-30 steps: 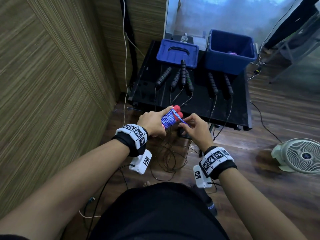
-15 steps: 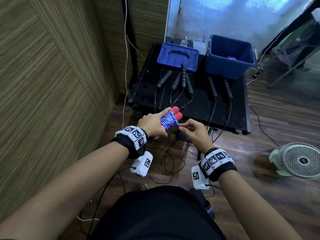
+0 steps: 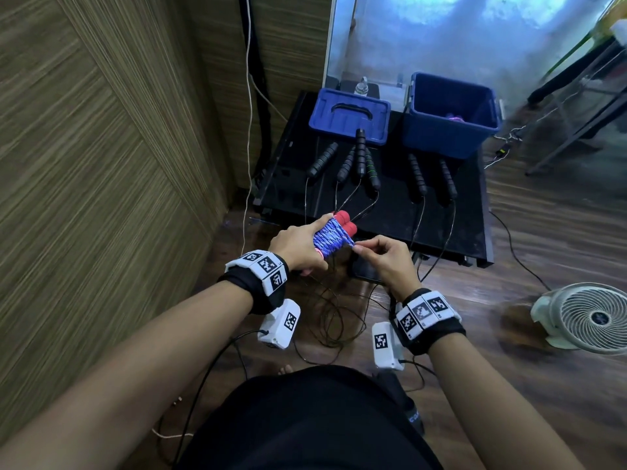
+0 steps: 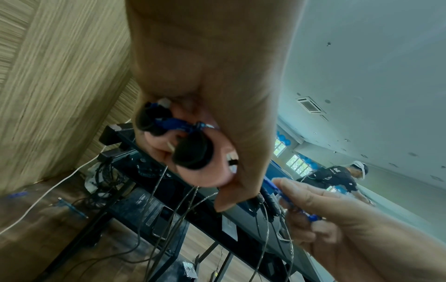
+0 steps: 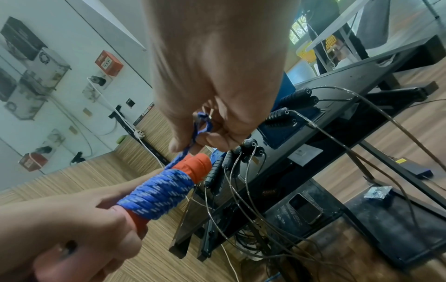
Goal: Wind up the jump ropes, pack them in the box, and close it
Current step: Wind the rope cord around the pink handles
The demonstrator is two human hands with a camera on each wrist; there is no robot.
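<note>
Left hand [image 3: 298, 244] holds wound rope [image 3: 330, 237]; right hand [image 3: 386, 261] pinches its end.

left hand [image 3: 298, 245]: fingers curled, gripping | right hand [image 3: 386, 257]: fingertips pinching | both forearms extended forward

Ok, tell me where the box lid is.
In the head view the lid lies flat at the far left of the black table, beside the open box; one black handle overlaps its near edge.

A white fan [image 3: 592, 317] sits on the wood floor [image 3: 543, 239] at four o'clock; a water bottle [image 3: 361, 86] stands at twelve.
</note>
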